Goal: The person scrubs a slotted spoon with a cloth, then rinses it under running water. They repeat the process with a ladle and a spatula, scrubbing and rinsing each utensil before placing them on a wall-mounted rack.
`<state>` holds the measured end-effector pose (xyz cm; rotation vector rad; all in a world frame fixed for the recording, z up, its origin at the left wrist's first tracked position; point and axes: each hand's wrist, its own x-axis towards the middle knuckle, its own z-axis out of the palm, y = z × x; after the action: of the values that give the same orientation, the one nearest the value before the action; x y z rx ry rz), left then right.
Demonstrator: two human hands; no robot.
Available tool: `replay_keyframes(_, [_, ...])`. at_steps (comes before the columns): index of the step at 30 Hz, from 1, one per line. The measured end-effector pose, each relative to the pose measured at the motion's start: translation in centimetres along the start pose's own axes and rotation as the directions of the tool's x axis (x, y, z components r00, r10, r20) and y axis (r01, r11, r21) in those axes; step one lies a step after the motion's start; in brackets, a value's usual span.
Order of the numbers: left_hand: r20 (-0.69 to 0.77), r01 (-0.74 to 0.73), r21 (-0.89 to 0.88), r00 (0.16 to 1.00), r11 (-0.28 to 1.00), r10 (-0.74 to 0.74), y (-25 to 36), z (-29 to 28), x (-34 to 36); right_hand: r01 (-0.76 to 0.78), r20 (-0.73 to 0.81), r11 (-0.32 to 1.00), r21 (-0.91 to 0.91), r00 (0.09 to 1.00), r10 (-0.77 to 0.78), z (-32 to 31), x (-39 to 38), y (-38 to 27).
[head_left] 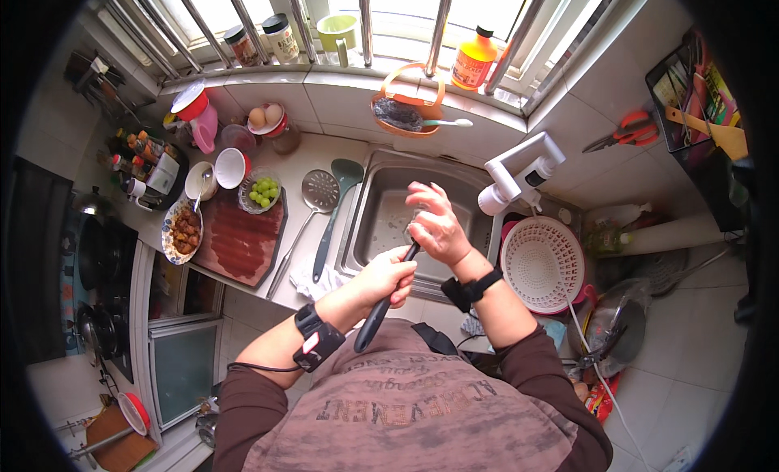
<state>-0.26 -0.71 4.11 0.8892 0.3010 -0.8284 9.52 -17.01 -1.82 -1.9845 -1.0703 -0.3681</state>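
My left hand (pixel 380 279) is closed round the long black handle of a utensil (pixel 374 323), which slants up and away from my body. At its far end, my right hand (pixel 442 238) has its fingers bent around the upper part, over the near side of the metal sink (pixel 462 184). My fingers mostly cover the utensil's head, so its kind cannot be told. Left of the sink lie a metal slotted skimmer (pixel 320 192) and a dark green cooking utensil (pixel 347 174). A crumpled white cloth (pixel 319 283) rests close to my left wrist.
A white tap (pixel 523 173) stands at the sink's right, near a white colander (pixel 542 265). On the left counter are a cutting board with sliced meat (pixel 238 235), a bowl of green grapes (pixel 260 193) and a dish of food (pixel 182 230). An orange basket (pixel 422 117) hangs behind the sink.
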Motion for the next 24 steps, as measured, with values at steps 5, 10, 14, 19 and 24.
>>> replay_keyframes(5, [-0.01,0.018,0.205,1.0,0.979,-0.017,0.8,-1.4,-0.9,0.356,0.177,0.934,-0.031,0.922,-0.345,1.0,2.0,1.6])
replay_keyframes(10, [-0.025,0.118,0.288,0.993,0.95,-0.116,0.5,-2.9,-1.8,-0.195,0.344,0.962,0.192,0.931,0.12,3.7,0.6,4.1])
replay_keyframes(14, [0.047,0.136,0.184,0.988,0.974,-0.147,-0.3,-3.8,-2.8,-0.812,0.596,0.253,0.525,0.563,0.572,3.7,-1.8,5.4])
replay_keyframes(19, [0.087,0.109,0.032,0.99,0.994,-0.111,-1.5,-3.7,-2.5,-0.752,0.607,-0.07,0.655,0.468,0.642,4.5,-3.4,5.0])
replay_keyframes(24, [0.086,0.042,-0.08,0.996,0.996,-0.035,-2.2,-3.6,-2.0,-0.686,0.581,-0.191,0.702,0.397,0.711,4.3,-4.2,5.0])
